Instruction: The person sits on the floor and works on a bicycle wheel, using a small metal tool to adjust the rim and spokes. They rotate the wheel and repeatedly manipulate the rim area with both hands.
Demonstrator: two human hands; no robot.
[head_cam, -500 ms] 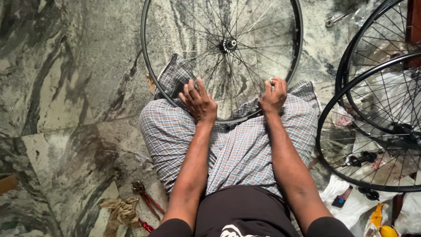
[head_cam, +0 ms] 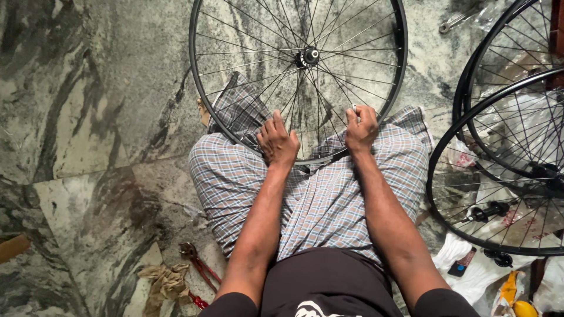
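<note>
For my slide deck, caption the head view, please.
Seated person's left hand and right hand work a spoked bicycle wheel across their lap.

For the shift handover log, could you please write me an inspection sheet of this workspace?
Surface: grey-green marble floor; the person sits on it in a checked cloth.
Job's things: black spoked wheel resting on the lap, hub in the middle.
Clutter: red-handled pliers, crumpled rag, plastic bags, wrench.
Hands: left hand spread on the spokes; right hand pinches a small silvery tool at the spokes.
Cables: nothing seen.
Surroundings: two more wheels on the right.
</note>
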